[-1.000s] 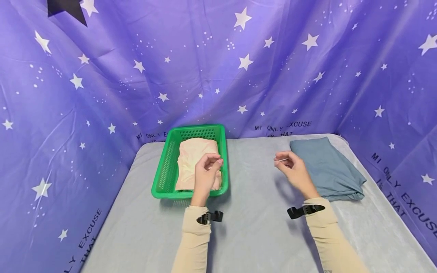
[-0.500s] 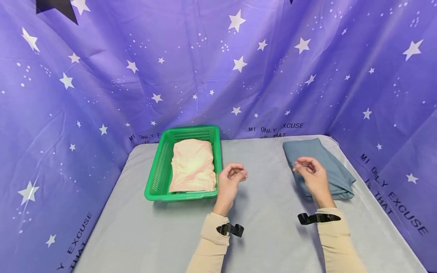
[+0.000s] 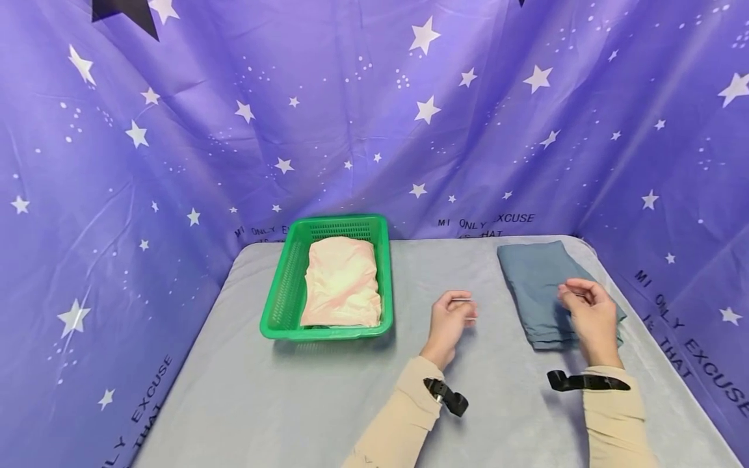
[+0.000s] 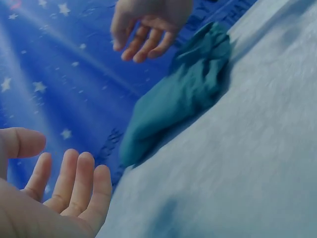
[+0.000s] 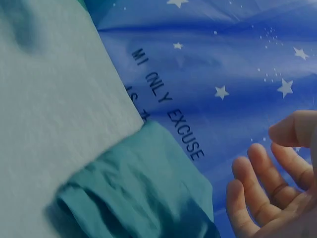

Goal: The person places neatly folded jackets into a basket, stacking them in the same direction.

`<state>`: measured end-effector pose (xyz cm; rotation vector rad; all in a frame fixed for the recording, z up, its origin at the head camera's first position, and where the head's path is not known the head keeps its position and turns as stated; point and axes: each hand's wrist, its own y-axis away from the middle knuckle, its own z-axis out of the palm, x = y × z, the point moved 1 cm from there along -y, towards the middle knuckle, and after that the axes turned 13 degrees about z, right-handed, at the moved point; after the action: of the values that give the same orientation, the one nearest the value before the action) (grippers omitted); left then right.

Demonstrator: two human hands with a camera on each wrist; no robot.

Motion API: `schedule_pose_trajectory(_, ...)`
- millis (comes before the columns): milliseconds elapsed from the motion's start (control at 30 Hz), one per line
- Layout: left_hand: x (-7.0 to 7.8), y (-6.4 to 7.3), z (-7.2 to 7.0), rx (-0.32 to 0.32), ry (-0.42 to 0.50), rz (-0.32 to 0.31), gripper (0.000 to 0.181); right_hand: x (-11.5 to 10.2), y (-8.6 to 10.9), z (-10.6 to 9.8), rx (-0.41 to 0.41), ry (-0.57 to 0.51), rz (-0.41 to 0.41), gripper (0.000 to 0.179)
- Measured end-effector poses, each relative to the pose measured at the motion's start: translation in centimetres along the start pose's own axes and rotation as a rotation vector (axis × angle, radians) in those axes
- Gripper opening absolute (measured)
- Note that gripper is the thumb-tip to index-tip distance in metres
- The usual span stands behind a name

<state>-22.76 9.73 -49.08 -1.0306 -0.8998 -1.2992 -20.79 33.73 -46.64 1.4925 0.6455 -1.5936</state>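
Note:
A folded blue-grey cloth (image 3: pixel 535 279) lies at the right side of the table; in both wrist views it looks teal, its near edge wrinkled in layers. Above its right part hovers my right hand (image 3: pixel 595 318), fingers loosely bent, nothing in them. My left hand (image 3: pixel 449 324) is in the air over the table, left of the cloth and apart from it, also holding nothing. The left wrist view shows its fingers (image 4: pixel 74 183) spread and relaxed. A folded pale pink cloth (image 3: pixel 341 283) lies inside the green basket (image 3: pixel 385 260), away from both hands.
The basket stands at the table's back left. Grey fabric covers the table (image 3: pixel 328 403), and a purple curtain (image 3: pixel 351 117) with white stars hangs behind it and along both sides. A dark strap (image 3: pixel 591 382) circles each wrist.
Both hands have moved right, the left from over the basket to the table's middle, the right from beside the blue-grey cloth to above it. The cloths and basket stay put.

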Motion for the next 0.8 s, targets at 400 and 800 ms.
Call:
schedule_pose_trajectory(400, -2.3, -0.5, 4.0, 0.008, -0.033, -0.125, 0.018, -0.4, -1.9, -2.6, 0.156, 0.139, 0.024, 0.025)
schedule_pose_trajectory(800, -3.8, -2.2, 6.4, 0.037, -0.022, -0.191, 0.024, -0.4, -4.1, -4.6, 0.198, 0.557, 0.041, 0.025)
